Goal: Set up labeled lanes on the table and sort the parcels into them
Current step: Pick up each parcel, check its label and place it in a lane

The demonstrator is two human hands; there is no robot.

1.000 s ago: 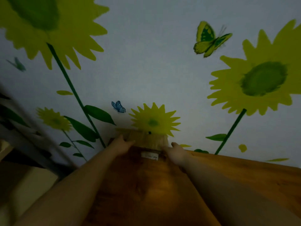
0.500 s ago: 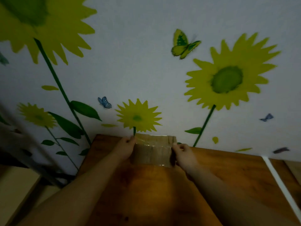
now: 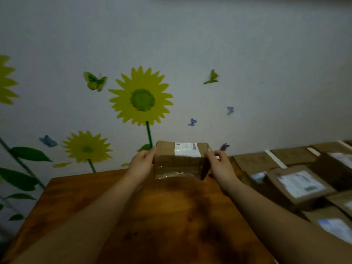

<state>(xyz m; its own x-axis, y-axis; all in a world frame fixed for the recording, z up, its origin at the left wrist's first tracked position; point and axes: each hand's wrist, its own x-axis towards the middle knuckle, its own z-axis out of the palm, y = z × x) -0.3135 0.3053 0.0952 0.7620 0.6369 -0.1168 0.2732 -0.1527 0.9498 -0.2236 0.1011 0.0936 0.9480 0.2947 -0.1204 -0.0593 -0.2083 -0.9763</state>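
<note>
Surroundings: a pale wall (image 3: 247,73) behind the wooden table (image 3: 80,202) carries sunflower decals (image 3: 142,96) and small butterfly decals (image 3: 95,83). On the right part of the table, several brown sorted parcels (image 3: 301,184) with white labels lie packed close together. Beyond them, against the wall, lie flat cardboard lane signs (image 3: 255,161) with faint, unreadable writing, separated by white strips (image 3: 275,159). This group sits just right of the right forearm.

Task item: one brown parcel (image 3: 179,161) is at the far edge of the table, near the wall, tilted so that its white shipping label (image 3: 187,149) faces up. Glossy tape shows on its near face. Whether its lower edge touches the table cannot be told.

Pose: both bare forearms reach forward from the lower corners and converge on the parcel.

Hands: the left hand (image 3: 142,164) grips the parcel's left side, fingers curled around the edge. The right hand (image 3: 221,166) grips the right side likewise.
</note>
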